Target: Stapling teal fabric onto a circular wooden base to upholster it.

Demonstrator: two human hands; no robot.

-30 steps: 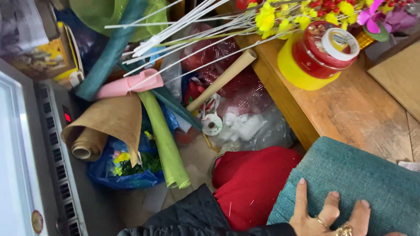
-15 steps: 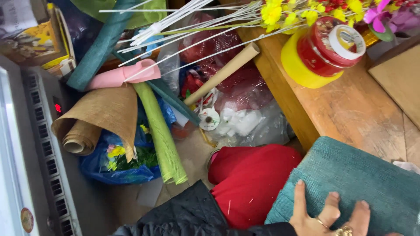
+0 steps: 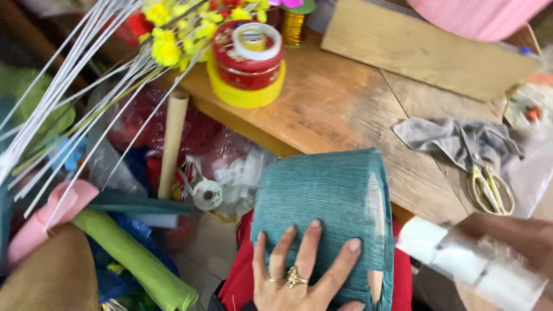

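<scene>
My left hand, a ring on one finger, lies flat with spread fingers on a piece of teal mesh fabric. The fabric hangs over the front edge of a wooden table and covers a red cloth. My right hand, blurred at the lower right, grips a white and silvery plastic-wrapped roll just right of the teal fabric.
On the table lie gold-handled scissors on a grey cloth, stacked red and yellow tape rolls, yellow artificial flowers and a wooden board. At left are white stems, a cardboard tube and green, pink and brown paper rolls.
The view has swung right and closer to the table. My left hand stays on the teal fabric. My right hand has come into view holding the wrapped roll.
</scene>
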